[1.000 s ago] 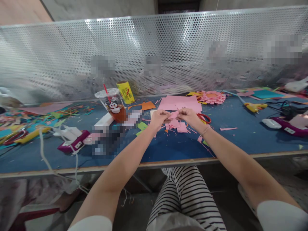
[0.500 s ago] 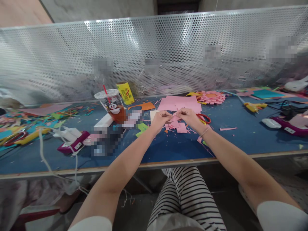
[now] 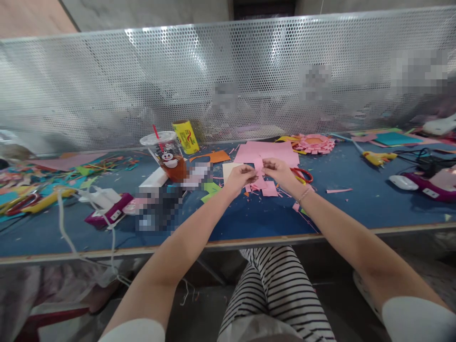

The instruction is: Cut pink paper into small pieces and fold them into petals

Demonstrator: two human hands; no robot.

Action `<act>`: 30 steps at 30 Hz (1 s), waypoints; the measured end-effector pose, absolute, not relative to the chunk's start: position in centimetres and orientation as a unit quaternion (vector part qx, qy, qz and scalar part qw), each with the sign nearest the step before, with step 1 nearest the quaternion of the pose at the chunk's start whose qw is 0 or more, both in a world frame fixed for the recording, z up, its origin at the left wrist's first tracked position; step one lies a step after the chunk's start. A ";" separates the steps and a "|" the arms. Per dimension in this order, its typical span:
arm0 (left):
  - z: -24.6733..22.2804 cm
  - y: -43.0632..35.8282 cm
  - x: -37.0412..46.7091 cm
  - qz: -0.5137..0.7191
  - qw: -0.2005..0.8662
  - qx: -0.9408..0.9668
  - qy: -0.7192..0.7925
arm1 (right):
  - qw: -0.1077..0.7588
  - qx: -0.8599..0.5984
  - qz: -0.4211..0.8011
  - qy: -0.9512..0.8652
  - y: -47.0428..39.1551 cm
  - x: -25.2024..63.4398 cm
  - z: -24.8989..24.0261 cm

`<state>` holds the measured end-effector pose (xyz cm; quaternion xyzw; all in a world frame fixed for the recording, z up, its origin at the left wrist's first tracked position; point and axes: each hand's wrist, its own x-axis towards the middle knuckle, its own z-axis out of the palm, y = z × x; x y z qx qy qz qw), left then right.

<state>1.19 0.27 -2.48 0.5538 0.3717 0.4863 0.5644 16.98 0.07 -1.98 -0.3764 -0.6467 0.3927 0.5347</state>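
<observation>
Between my two hands is a small piece of pink paper [image 3: 259, 165], held up over the blue table. The fingers of my left hand [image 3: 239, 179] pinch its left side, and my right hand [image 3: 280, 172] pinches it from the right. Below lie cut pink paper squares [image 3: 270, 188] and thin scraps. Behind them rests a large pink sheet [image 3: 274, 151], partly covered by my hands. Scissors with red and yellow handles [image 3: 303, 175] lie beside my right hand, their blades hidden. A cream sheet [image 3: 230, 169] is just behind my left hand.
A plastic cup with a red straw [image 3: 167, 159] and a yellow box [image 3: 185, 137] stand left. Purple power strips [image 3: 107, 211] with cords lie on both sides. A pink paper rosette [image 3: 315, 143] and a yellow glue gun [image 3: 377, 157] are right. A perforated metal screen [image 3: 199, 61] borders the back.
The pink paper piece between my fingers has turned from lying low and flat to standing upright. My hands have shifted only slightly.
</observation>
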 end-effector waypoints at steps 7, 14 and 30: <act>-2.4 0.3 0.9 0.525 0.460 0.593 0.401 | 0.532 -0.421 0.418 -0.604 -0.3 16.7 -1.7; -2.0 -0.3 1.3 0.512 0.435 0.645 0.363 | 0.525 -0.412 0.341 -0.662 0.0 16.9 -2.2; -1.8 0.0 1.0 0.508 0.532 0.579 0.351 | 0.517 -0.395 0.430 -0.627 -0.5 16.8 -1.8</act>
